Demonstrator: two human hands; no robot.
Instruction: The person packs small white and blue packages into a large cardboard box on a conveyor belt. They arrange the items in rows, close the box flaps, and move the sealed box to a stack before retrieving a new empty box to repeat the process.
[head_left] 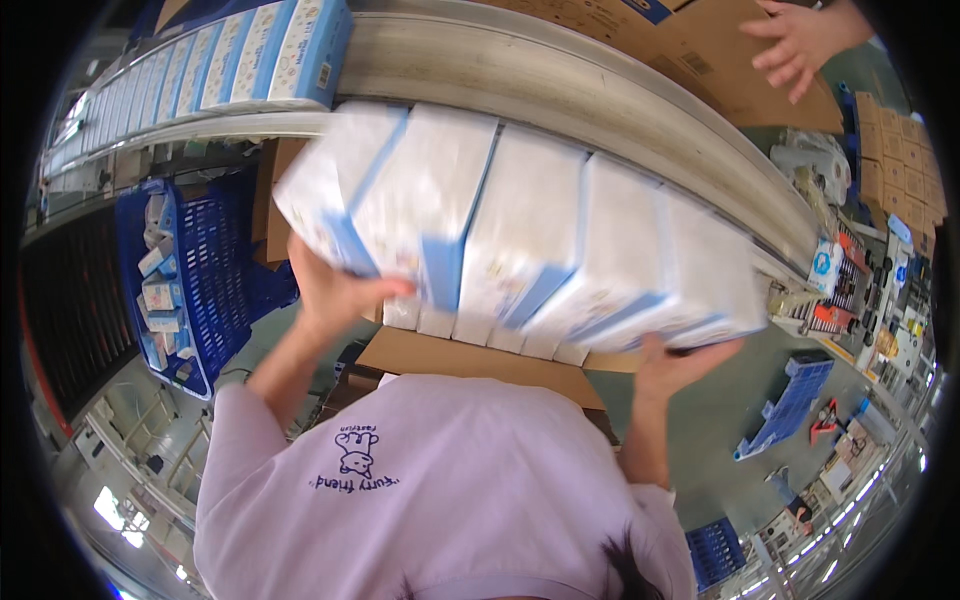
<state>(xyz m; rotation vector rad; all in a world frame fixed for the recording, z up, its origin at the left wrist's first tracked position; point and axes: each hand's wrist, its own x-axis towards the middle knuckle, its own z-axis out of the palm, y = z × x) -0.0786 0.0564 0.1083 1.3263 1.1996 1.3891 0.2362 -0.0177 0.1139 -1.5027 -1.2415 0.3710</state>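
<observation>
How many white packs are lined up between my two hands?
5, in one row: leftmost pack, second pack, middle pack, fourth pack, rightmost pack, between your left hand and right hand. More may be hidden beneath.

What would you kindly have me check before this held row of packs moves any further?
1. Left hand on the row's left end: ok.
2. Right hand supporting the right end: ok.
3. Row of packs side by side: ok.
4. Room in the open carton below: cannot tell, the row hides most of it.
5. Co-worker's hand apart from the row: ok.
</observation>
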